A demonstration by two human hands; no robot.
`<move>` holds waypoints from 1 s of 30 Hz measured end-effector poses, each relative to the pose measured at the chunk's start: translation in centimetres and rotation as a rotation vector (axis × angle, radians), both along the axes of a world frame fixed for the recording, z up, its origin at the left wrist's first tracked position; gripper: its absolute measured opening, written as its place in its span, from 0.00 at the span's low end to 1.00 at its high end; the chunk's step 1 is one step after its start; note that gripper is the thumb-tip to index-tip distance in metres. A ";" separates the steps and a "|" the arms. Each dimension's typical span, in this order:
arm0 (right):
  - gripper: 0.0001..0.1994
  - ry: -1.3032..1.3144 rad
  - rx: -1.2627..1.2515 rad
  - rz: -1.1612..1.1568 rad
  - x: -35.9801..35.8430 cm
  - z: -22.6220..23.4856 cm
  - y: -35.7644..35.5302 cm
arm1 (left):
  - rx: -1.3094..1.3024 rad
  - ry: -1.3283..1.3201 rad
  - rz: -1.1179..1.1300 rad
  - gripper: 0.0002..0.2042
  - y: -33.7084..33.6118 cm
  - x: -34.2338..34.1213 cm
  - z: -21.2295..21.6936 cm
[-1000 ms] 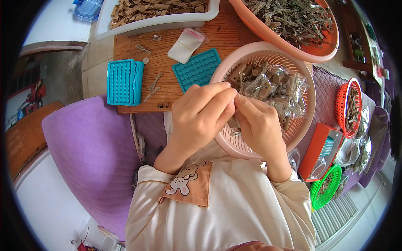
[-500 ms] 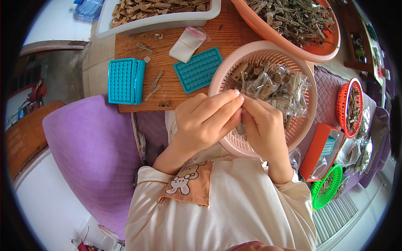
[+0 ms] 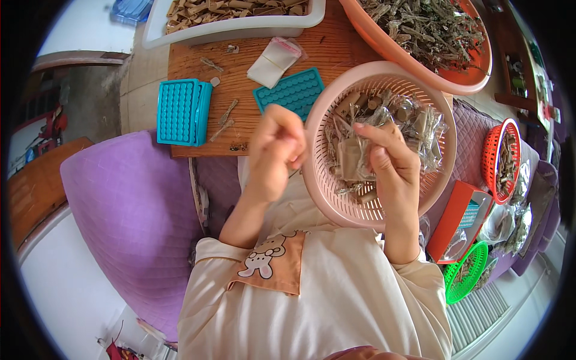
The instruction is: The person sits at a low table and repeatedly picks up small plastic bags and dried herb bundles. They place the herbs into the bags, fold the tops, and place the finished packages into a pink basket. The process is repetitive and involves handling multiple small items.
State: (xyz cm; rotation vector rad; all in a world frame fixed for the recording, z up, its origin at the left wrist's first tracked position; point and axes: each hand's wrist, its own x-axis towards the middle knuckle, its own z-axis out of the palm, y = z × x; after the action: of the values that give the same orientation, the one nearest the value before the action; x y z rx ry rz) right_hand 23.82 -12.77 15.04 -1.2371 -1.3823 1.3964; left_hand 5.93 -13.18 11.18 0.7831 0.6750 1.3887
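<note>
While L hand (image 3: 277, 153) is curled & R hand (image 3: 399, 165) half-open, grips unclear, orange tub (image 3: 462, 86) crowds pink basket (image 3: 311, 141).

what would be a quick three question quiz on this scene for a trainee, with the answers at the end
1. Which of the person's hands is over the inside of the pink slotted basket?

2. True or false: in the picture, the orange basin is to the right of the white tub.

3. Pick one. The lowest basket in the picture is:
a) pink
b) green
c) orange-red

Key:
1. The right hand.
2. True.
3. b
</note>
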 end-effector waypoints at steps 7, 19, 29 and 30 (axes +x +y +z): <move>0.12 0.251 -0.082 0.117 -0.9 -0.6 -0.4 | 0.051 0.694 -0.036 0.04 0.4 1.2 1.1; 0.08 1.293 -0.906 -0.142 -1.2 -1.7 -0.7 | 0.942 1.366 0.565 0.05 0.7 1.4 -0.8; 0.15 0.405 -0.274 -0.327 7.6 -4.2 -1.2 | 0.818 1.182 0.201 0.03 1.1 -0.3 -1.8; 0.15 0.051 -0.183 -0.395 9.0 -3.5 -1.1 | 0.732 1.114 0.229 0.03 1.1 -1.0 -2.3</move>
State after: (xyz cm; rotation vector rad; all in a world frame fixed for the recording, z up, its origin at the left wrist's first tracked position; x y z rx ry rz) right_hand 32.81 -13.85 11.54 -1.4881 -0.9254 1.2818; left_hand 4.94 -12.03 8.88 2.1915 1.1225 1.3293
